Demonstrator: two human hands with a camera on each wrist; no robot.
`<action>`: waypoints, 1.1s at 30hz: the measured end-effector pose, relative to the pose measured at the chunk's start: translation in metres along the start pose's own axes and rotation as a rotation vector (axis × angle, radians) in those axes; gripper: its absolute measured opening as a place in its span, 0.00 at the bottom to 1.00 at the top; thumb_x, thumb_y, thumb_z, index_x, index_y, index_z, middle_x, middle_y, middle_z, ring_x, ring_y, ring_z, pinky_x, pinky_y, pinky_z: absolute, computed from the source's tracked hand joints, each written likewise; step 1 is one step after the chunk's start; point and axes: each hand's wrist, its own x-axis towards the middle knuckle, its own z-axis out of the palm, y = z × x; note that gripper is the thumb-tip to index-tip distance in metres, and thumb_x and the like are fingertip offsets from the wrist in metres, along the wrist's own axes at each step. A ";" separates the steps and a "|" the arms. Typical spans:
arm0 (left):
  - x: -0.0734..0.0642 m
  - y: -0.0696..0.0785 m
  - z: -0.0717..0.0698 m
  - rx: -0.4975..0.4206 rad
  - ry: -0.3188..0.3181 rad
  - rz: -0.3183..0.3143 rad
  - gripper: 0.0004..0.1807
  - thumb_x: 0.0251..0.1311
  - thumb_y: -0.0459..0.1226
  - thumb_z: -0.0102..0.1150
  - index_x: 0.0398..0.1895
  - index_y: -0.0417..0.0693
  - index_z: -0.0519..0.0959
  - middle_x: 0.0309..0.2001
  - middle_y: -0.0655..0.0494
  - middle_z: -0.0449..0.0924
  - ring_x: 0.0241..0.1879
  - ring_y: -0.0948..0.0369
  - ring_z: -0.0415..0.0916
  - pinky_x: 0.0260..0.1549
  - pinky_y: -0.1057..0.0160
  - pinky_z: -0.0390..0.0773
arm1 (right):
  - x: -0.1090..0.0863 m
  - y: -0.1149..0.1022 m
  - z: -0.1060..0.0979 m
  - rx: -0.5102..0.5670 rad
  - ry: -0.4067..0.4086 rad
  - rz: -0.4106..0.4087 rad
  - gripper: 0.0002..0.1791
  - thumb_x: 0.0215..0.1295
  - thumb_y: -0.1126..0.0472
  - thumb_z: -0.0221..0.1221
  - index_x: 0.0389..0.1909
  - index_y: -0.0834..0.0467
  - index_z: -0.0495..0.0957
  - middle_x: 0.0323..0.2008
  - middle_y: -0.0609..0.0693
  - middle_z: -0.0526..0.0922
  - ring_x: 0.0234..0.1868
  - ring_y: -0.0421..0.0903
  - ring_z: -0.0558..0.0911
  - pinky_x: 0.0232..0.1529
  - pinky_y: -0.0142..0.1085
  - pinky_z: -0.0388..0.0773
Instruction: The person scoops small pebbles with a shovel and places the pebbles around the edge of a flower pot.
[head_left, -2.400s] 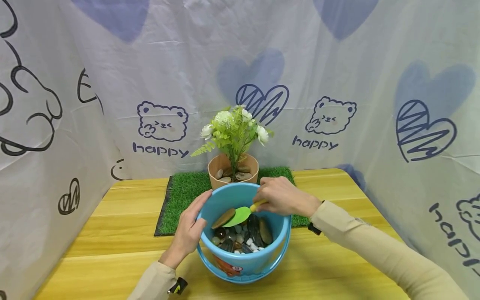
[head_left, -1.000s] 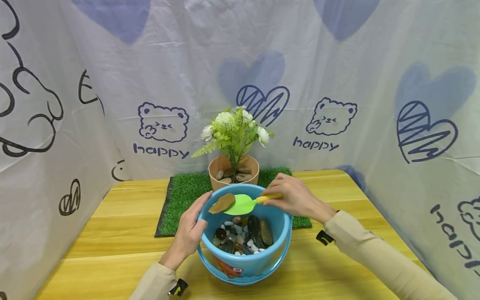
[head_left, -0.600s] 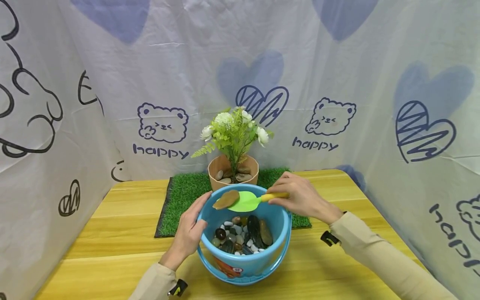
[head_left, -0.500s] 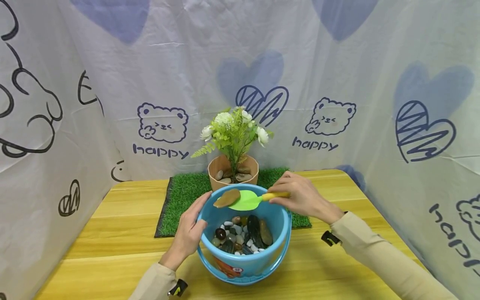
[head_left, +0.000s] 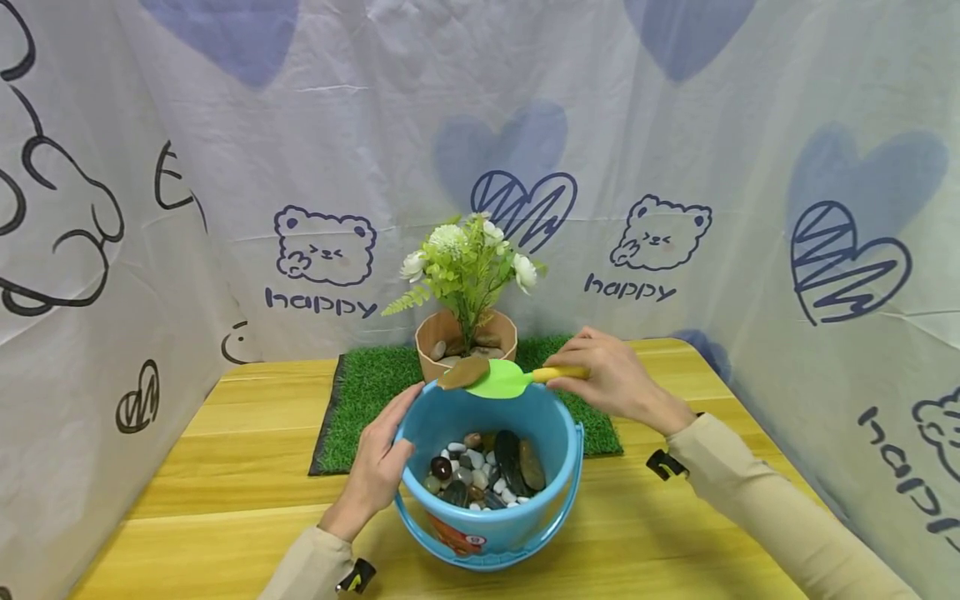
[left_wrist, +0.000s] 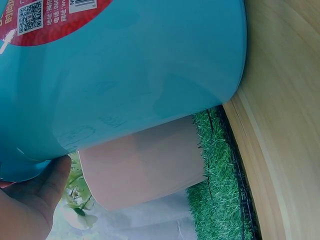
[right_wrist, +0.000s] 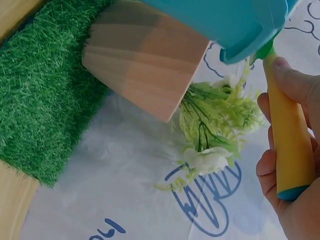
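Note:
My right hand (head_left: 615, 379) grips the yellow handle (right_wrist: 287, 130) of a small toy shovel with a green blade (head_left: 498, 380). A flat brown stone (head_left: 465, 372) lies on the blade's front end, level with the far rim of a light-blue bucket (head_left: 491, 533). My left hand (head_left: 377, 450) holds that bucket at its left rim, with the thumb at the edge and the fingers along the outer wall. Inside the bucket lie several pebbles (head_left: 476, 475), small white ones and larger dark ones, including a long black stone (head_left: 509, 460).
Right behind the bucket stands a pinkish plant pot (head_left: 431, 337) with white flowers (head_left: 448, 239) and several stones in it. It sits on a green turf mat (head_left: 367, 417) on the wooden table (head_left: 225, 492). A printed white cloth (head_left: 420, 158) hangs behind and at both sides.
The right hand has lifted the shovel with the brown stone from the pebbles up to the bucket's far rim, drifting rightward. The left hand and bucket have stayed put.

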 end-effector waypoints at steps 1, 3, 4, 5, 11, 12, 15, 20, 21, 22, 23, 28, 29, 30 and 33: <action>0.000 0.000 0.000 -0.001 0.000 0.001 0.38 0.51 0.27 0.42 0.72 0.44 0.65 0.69 0.48 0.68 0.61 0.50 0.75 0.49 0.45 0.79 | 0.001 0.001 -0.001 -0.002 -0.001 0.009 0.15 0.53 0.53 0.71 0.41 0.54 0.88 0.36 0.45 0.87 0.34 0.40 0.74 0.31 0.31 0.70; 0.000 0.001 0.000 -0.003 0.000 -0.001 0.38 0.51 0.27 0.42 0.72 0.44 0.65 0.69 0.48 0.68 0.61 0.49 0.75 0.49 0.45 0.79 | 0.002 0.002 -0.002 -0.018 -0.007 0.031 0.15 0.53 0.53 0.71 0.41 0.54 0.88 0.36 0.46 0.88 0.34 0.40 0.74 0.31 0.30 0.69; 0.000 0.001 0.000 -0.004 0.001 -0.002 0.38 0.51 0.27 0.42 0.72 0.44 0.65 0.69 0.47 0.68 0.60 0.49 0.75 0.48 0.45 0.80 | 0.003 0.003 -0.002 -0.028 -0.008 0.040 0.15 0.53 0.53 0.71 0.41 0.54 0.88 0.35 0.46 0.88 0.34 0.40 0.74 0.30 0.30 0.68; 0.000 0.001 0.000 -0.005 0.002 -0.002 0.38 0.51 0.27 0.42 0.72 0.44 0.65 0.69 0.47 0.68 0.60 0.48 0.75 0.48 0.45 0.80 | 0.003 0.004 -0.002 -0.036 -0.010 0.047 0.15 0.54 0.53 0.70 0.41 0.54 0.88 0.35 0.46 0.88 0.34 0.40 0.74 0.30 0.30 0.68; 0.000 0.002 0.000 -0.015 -0.007 -0.013 0.38 0.52 0.27 0.42 0.72 0.44 0.65 0.69 0.46 0.68 0.60 0.47 0.75 0.49 0.44 0.79 | 0.006 0.007 -0.001 -0.054 -0.019 0.100 0.14 0.54 0.52 0.70 0.41 0.52 0.88 0.35 0.46 0.87 0.34 0.40 0.75 0.29 0.30 0.69; 0.000 0.003 -0.001 -0.017 -0.009 -0.015 0.38 0.52 0.27 0.42 0.72 0.44 0.65 0.69 0.46 0.68 0.60 0.47 0.75 0.49 0.43 0.79 | 0.006 0.008 -0.001 -0.057 -0.025 0.111 0.14 0.55 0.52 0.70 0.41 0.52 0.88 0.35 0.46 0.87 0.34 0.41 0.75 0.29 0.31 0.70; 0.000 0.003 -0.001 -0.016 -0.011 -0.016 0.38 0.52 0.27 0.42 0.72 0.44 0.64 0.69 0.47 0.68 0.60 0.48 0.75 0.49 0.43 0.79 | 0.009 0.009 -0.001 -0.074 -0.039 0.151 0.15 0.55 0.51 0.69 0.42 0.52 0.88 0.36 0.47 0.88 0.36 0.43 0.77 0.29 0.32 0.72; 0.000 0.003 -0.001 -0.010 -0.006 -0.014 0.38 0.52 0.28 0.42 0.72 0.44 0.65 0.69 0.47 0.68 0.60 0.48 0.75 0.49 0.43 0.79 | 0.013 0.012 0.002 -0.111 -0.049 0.206 0.16 0.57 0.49 0.68 0.43 0.53 0.88 0.37 0.49 0.88 0.37 0.44 0.76 0.29 0.34 0.72; 0.000 0.002 -0.001 -0.010 -0.006 -0.015 0.38 0.52 0.28 0.42 0.72 0.44 0.65 0.69 0.47 0.68 0.60 0.48 0.75 0.49 0.44 0.79 | 0.013 0.012 0.003 -0.116 -0.050 0.215 0.16 0.57 0.49 0.68 0.43 0.53 0.88 0.38 0.49 0.88 0.37 0.44 0.76 0.29 0.34 0.72; 0.000 0.002 -0.001 -0.010 -0.006 -0.016 0.38 0.52 0.28 0.42 0.72 0.45 0.65 0.69 0.47 0.68 0.60 0.48 0.75 0.49 0.44 0.79 | 0.014 0.014 0.004 -0.120 -0.051 0.222 0.16 0.57 0.49 0.67 0.44 0.53 0.87 0.38 0.49 0.87 0.37 0.44 0.76 0.30 0.35 0.72; 0.000 0.002 -0.001 -0.009 -0.007 -0.017 0.38 0.52 0.28 0.42 0.73 0.45 0.65 0.69 0.47 0.68 0.59 0.48 0.75 0.49 0.44 0.79 | 0.014 0.014 0.006 -0.124 -0.053 0.229 0.17 0.57 0.49 0.67 0.44 0.53 0.87 0.38 0.49 0.87 0.37 0.45 0.76 0.30 0.35 0.72; -0.001 0.002 -0.001 -0.010 -0.011 -0.020 0.38 0.52 0.28 0.41 0.73 0.46 0.64 0.69 0.47 0.68 0.59 0.48 0.76 0.48 0.45 0.80 | 0.014 0.019 0.013 -0.155 -0.053 0.241 0.17 0.58 0.49 0.67 0.44 0.54 0.87 0.39 0.50 0.87 0.38 0.45 0.76 0.31 0.37 0.74; -0.001 0.002 -0.001 -0.010 -0.010 -0.020 0.38 0.52 0.28 0.41 0.73 0.45 0.64 0.69 0.47 0.68 0.59 0.48 0.76 0.48 0.45 0.80 | 0.014 0.020 0.014 -0.163 -0.052 0.243 0.17 0.57 0.49 0.67 0.44 0.53 0.87 0.39 0.50 0.87 0.38 0.45 0.76 0.31 0.37 0.74; -0.001 0.002 -0.001 -0.010 -0.009 -0.019 0.38 0.52 0.28 0.41 0.73 0.45 0.64 0.69 0.47 0.68 0.59 0.48 0.76 0.48 0.45 0.80 | 0.014 0.021 0.015 -0.171 -0.051 0.244 0.17 0.57 0.49 0.67 0.44 0.54 0.88 0.39 0.50 0.88 0.38 0.46 0.77 0.31 0.38 0.75; -0.001 0.002 -0.001 -0.009 -0.005 -0.014 0.38 0.52 0.28 0.41 0.72 0.45 0.65 0.69 0.47 0.69 0.58 0.48 0.76 0.48 0.45 0.80 | 0.014 0.023 0.015 -0.191 -0.045 0.244 0.16 0.57 0.50 0.68 0.43 0.54 0.88 0.39 0.51 0.88 0.38 0.46 0.77 0.30 0.38 0.75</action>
